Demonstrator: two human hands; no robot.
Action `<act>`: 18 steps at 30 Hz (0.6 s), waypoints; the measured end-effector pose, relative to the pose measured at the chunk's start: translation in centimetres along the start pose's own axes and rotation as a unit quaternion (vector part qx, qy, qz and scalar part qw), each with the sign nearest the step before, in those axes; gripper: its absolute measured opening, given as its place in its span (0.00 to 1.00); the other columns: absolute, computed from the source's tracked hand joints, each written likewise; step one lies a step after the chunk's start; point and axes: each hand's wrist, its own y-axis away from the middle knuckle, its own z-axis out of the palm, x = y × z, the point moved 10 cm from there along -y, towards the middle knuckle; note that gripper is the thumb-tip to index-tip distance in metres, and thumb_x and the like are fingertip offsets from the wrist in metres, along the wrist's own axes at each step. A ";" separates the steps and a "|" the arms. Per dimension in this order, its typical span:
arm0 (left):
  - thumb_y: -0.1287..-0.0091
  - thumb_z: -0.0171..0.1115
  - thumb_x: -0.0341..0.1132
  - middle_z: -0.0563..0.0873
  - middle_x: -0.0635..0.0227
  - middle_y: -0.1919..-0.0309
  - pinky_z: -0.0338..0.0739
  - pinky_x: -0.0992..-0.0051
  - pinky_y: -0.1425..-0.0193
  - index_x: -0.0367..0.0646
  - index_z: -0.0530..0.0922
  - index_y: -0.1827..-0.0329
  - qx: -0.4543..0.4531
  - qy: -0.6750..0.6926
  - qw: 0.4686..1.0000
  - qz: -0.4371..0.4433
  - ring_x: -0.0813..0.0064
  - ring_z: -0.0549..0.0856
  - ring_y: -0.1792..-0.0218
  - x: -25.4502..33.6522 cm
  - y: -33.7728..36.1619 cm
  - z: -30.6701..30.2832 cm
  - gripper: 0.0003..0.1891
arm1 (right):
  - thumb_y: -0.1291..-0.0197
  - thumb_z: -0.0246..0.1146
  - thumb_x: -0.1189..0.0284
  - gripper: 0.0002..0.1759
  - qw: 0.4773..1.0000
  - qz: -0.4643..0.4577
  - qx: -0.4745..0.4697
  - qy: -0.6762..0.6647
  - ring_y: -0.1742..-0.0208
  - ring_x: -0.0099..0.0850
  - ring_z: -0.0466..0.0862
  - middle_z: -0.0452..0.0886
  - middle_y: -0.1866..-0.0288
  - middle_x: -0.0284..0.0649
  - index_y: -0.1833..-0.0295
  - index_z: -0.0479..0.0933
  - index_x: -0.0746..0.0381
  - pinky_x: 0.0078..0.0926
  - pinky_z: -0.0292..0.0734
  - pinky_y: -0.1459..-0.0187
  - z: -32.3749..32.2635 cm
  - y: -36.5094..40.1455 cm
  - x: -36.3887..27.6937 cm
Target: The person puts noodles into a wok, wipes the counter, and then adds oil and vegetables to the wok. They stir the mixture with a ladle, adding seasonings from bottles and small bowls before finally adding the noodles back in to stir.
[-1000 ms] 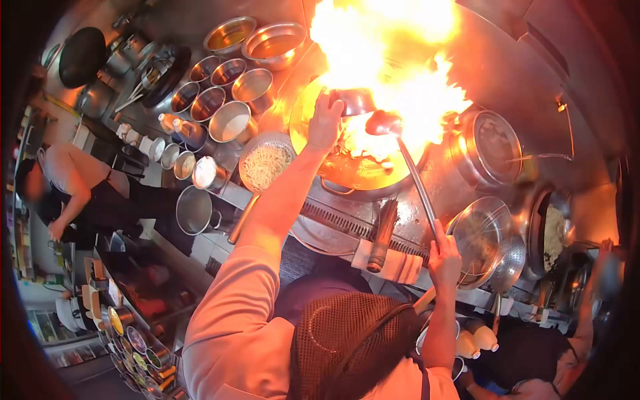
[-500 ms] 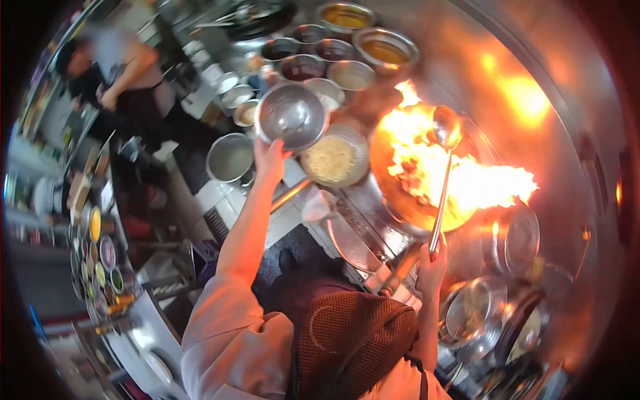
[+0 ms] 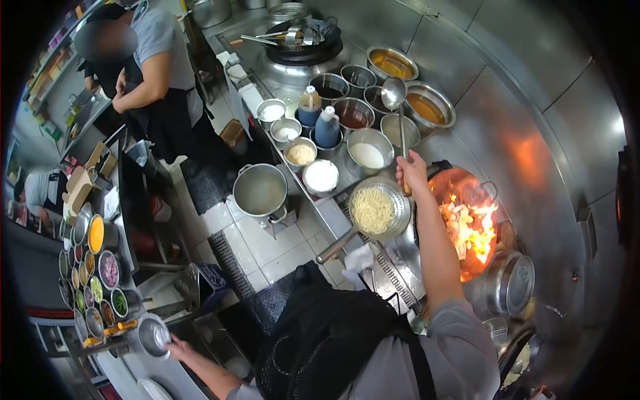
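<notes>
At the lower left, my left hand (image 3: 181, 351) grips the rim of a metal bowl (image 3: 155, 335) beside the ingredient counter. My right hand (image 3: 413, 171) is closed round the handle of a long ladle (image 3: 394, 93), whose scoop hangs over the sauce containers at the back. Below my right forearm, on the right, food burns with orange flames in a wok (image 3: 441, 183). Noodles (image 3: 372, 210) lie in a perforated strainer (image 3: 402, 212) just left of that forearm; its handle points to the lower left.
Squeeze bottles (image 3: 327, 127) stand among several seasoning bowls. A two-handled pot (image 3: 260, 190) is left of the stove. Tubs of chopped ingredients (image 3: 110, 268) line the left counter. Two co-workers (image 3: 160, 73) stand at the upper left, and another person (image 3: 43, 190) bends at the far left.
My left hand has carried the bowl from above the stove to the lower left counter. My right hand has moved the ladle from the wok to above the sauces. The flames have shrunk.
</notes>
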 end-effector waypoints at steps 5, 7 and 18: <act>0.28 0.62 0.39 0.76 0.39 0.43 0.90 0.55 0.49 0.14 0.68 0.42 -0.024 -0.648 0.666 0.369 0.43 0.81 0.49 7.5 0.6 2.2 0.29 | 0.36 0.61 0.74 0.20 0.990 0.029 -0.022 0.133 0.82 0.26 0.77 0.78 0.76 0.37 0.41 0.70 0.68 0.26 0.73 0.83 4.1 -7.3 -0.3; 0.28 0.62 0.40 0.77 0.39 0.44 0.90 0.57 0.50 0.15 0.68 0.41 0.007 -0.547 0.785 0.291 0.45 0.82 0.50 7.4 -0.8 1.5 0.30 | 0.37 0.60 0.74 0.17 0.983 0.046 -0.030 0.173 0.82 0.27 0.78 0.79 0.76 0.38 0.45 0.71 0.69 0.27 0.73 0.83 5.1 -8.3 -0.3; 0.25 0.58 0.37 0.79 0.61 0.54 0.80 0.70 0.57 0.41 0.68 0.40 -0.320 -0.264 0.907 0.071 0.70 0.81 0.56 -8.0 14.2 17.0 0.16 | 0.32 0.59 0.74 0.06 0.945 0.058 -0.042 -0.320 0.81 0.22 0.72 0.73 0.73 0.35 0.57 0.67 0.59 0.22 0.69 0.83 3.5 -5.0 1.9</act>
